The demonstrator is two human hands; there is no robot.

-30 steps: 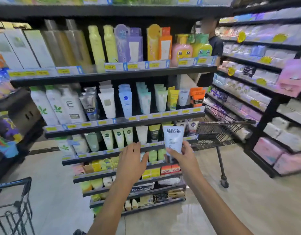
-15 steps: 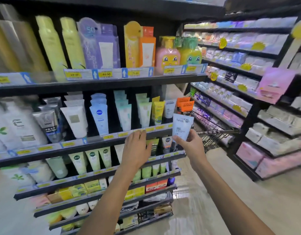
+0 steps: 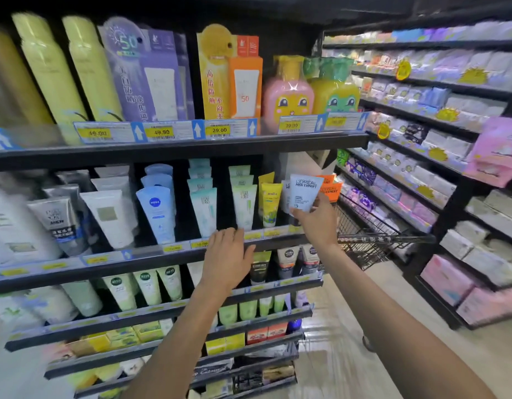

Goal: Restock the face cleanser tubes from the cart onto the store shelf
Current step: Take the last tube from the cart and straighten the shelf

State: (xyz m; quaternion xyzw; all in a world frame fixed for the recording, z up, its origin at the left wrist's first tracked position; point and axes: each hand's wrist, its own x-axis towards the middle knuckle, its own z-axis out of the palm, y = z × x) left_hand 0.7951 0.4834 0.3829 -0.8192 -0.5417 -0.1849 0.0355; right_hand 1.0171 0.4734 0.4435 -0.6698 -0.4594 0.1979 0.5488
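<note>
Cleanser tube (image 3: 306,194) pinched upright in right hand (image 3: 318,223), at shelf's (image 3: 168,256) right end; left hand (image 3: 227,260) relaxed, fingers spread near shelf edge.

Bright, even store light falls from above; the underside of the top shelf (image 3: 177,151) stays dark. Glare glints on the pink bottle (image 3: 287,93) standing on that shelf. Left of it, products smear with motion blur; right of it, the aisle shelving (image 3: 421,116) looks soft. Straight edges bow near the frame borders.
</note>
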